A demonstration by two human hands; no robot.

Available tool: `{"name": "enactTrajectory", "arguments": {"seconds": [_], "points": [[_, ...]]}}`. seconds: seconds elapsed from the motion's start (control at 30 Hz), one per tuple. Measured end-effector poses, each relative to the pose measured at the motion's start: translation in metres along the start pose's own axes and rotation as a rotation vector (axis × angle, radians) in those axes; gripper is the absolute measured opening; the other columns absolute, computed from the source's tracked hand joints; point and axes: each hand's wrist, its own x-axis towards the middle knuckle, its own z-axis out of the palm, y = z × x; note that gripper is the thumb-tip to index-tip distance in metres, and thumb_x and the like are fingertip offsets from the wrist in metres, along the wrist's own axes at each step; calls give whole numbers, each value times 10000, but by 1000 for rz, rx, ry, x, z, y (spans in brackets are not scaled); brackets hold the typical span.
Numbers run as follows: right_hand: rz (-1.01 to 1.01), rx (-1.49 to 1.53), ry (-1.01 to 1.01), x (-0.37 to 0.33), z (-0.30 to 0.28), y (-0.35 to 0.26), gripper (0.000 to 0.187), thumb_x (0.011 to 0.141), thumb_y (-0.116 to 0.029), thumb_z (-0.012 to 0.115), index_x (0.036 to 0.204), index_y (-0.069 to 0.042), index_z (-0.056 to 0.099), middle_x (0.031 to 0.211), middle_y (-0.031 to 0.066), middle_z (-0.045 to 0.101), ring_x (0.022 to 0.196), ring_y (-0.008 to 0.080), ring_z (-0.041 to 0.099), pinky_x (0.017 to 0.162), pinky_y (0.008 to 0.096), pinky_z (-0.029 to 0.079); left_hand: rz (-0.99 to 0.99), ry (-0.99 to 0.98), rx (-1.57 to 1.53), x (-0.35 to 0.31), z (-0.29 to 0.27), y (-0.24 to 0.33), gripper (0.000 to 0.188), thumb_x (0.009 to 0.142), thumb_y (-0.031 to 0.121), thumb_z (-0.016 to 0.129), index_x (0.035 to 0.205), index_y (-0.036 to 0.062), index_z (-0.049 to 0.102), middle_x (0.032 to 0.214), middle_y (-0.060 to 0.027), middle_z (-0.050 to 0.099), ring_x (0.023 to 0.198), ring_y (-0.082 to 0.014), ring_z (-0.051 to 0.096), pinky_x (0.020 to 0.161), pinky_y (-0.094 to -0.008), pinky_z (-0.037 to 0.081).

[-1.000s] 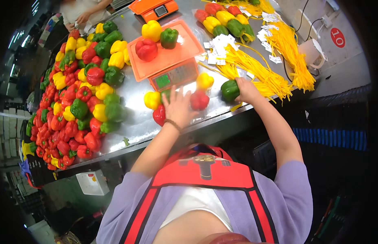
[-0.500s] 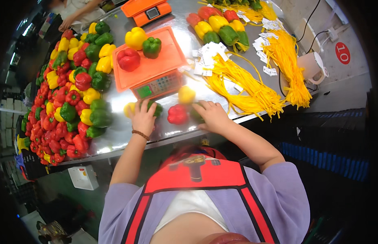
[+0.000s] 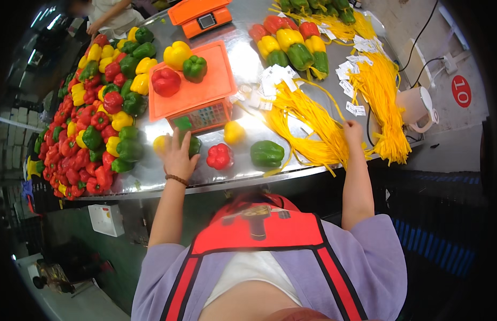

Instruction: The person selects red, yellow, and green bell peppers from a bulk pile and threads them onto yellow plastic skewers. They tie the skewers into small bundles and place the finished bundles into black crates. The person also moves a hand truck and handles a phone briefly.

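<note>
Yellow strap bundle is lying on the metal table, long axis slanting: white tags point up-left, loose ends down-right to the near edge. Right hand is narrow, fingers curled at the bundle's right side, can't tell if they've got a strand. Left hand is spread wide over a green pepper.

The bench before me is shiny metal, catching white glare. A pale wall at right bears a round red sign; the floor is dark green, and strip lights glow far left.
</note>
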Motion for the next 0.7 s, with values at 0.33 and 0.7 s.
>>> {"name": "enactTrajectory", "arguments": {"seconds": [0.33, 0.7], "points": [[-1032, 427, -709, -190, -136, -212, 82, 789, -81, 674, 855, -45, 642, 781, 124, 639, 697, 260, 632, 631, 335, 494, 711, 2, -743, 4, -95, 154, 463, 758, 116, 678, 1197, 33, 556, 1007, -130, 626, 968, -274, 598, 904, -413, 446], [-312, 1455, -912, -162, -103, -175, 121, 882, -69, 627, 1001, -48, 636, 820, -11, 608, 708, 69, 521, 634, 222, 429, 246, -638, -1631, -43, -138, 85, 214, 959, 51, 463, 1082, -64, 594, 884, -49, 619, 838, -131, 580, 773, -257, 458]]}}
